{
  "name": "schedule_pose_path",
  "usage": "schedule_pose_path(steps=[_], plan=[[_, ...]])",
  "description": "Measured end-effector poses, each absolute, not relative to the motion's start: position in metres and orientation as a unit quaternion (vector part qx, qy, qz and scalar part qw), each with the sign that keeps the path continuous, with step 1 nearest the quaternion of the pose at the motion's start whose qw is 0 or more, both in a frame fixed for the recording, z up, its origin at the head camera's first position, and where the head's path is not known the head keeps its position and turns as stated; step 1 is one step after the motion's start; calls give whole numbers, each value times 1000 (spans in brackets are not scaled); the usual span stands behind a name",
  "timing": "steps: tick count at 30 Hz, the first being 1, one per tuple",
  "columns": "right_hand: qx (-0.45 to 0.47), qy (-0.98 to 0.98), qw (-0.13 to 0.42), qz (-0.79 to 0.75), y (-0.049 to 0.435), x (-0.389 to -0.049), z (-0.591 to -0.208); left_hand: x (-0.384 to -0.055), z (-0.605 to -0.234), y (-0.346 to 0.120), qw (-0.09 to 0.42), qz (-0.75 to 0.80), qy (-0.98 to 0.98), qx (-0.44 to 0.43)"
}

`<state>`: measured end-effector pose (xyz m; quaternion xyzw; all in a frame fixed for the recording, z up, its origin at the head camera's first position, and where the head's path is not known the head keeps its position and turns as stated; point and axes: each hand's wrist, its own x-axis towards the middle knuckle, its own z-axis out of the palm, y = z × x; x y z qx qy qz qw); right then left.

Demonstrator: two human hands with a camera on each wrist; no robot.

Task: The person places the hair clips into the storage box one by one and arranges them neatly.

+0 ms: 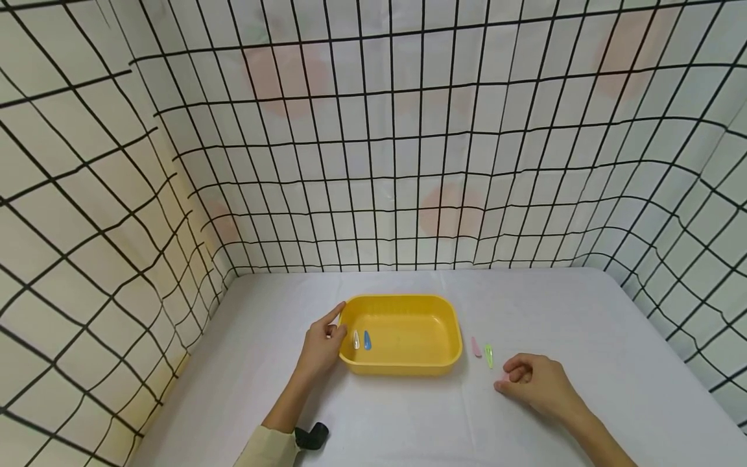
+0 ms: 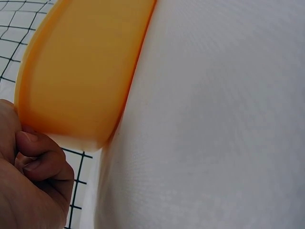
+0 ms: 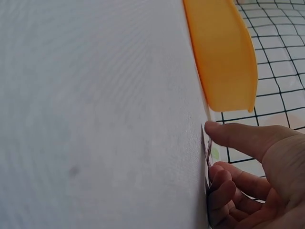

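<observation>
A yellow plastic tray (image 1: 403, 370) sits on the white table. My left hand (image 1: 323, 340) grips its left end, index finger stretched along the rim's corner; curled fingers (image 2: 45, 157) press against its outer wall in the left wrist view. Inside the tray, at the left, lie a whitish snap hair clip (image 1: 356, 340) and a blue one (image 1: 367, 340). Right of the tray, a pink hair clip (image 1: 476, 347) and a green hair clip (image 1: 489, 356) lie on the cloth. My right hand (image 1: 539, 386), low over the table, has another pink clip (image 1: 506, 375) between thumb and fingertips, mostly hidden.
Black wire grid (image 1: 408, 155) stands along the back and both sides of the table, with white cloth behind it. A dark strap piece (image 1: 312, 436) shows at the left wrist, beside a beige sleeve (image 1: 268, 447). White cloth (image 1: 408, 421) covers the table.
</observation>
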<state>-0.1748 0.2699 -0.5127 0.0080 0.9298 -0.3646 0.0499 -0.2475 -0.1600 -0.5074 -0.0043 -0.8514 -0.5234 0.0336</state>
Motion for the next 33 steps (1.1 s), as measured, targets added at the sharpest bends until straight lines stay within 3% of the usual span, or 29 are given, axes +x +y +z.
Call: schedule_pose_path(steps=[14, 33], plan=[[-3, 940, 16, -340, 274, -167, -503, -249, -510, -157, 27, -528, -849, 0], [20, 926, 50, -374, 287, -176, -507, -248, -506, -157, 28, -522, -852, 18]])
